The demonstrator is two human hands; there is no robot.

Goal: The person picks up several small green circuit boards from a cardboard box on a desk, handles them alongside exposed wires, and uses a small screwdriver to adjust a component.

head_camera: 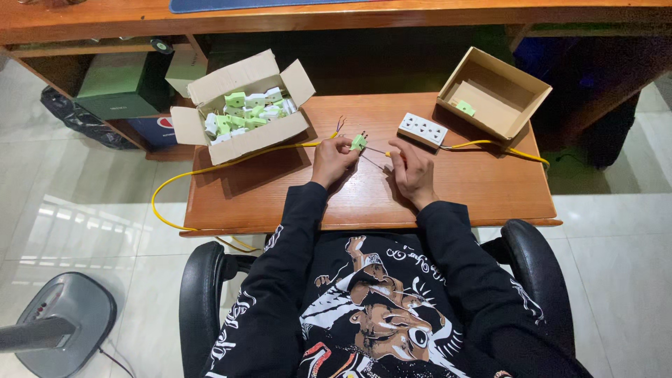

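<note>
Gripping a small green plug (pixel 359 141) in the left hand (pixel 333 159), pinching a thin screwdriver (pixel 374 150) in the right hand (pixel 413 170), working above the desk (pixel 483 189) near a white socket strip (pixel 423 129).

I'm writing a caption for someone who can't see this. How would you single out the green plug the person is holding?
Start at the wooden table. Between the full box on its left and the nearly empty box on its right, the left hand holds up a small green plug with metal prongs. Unlike the plugs piled in the full box, it is out in the open, pinched at the fingertips beside the white socket strip.
</note>
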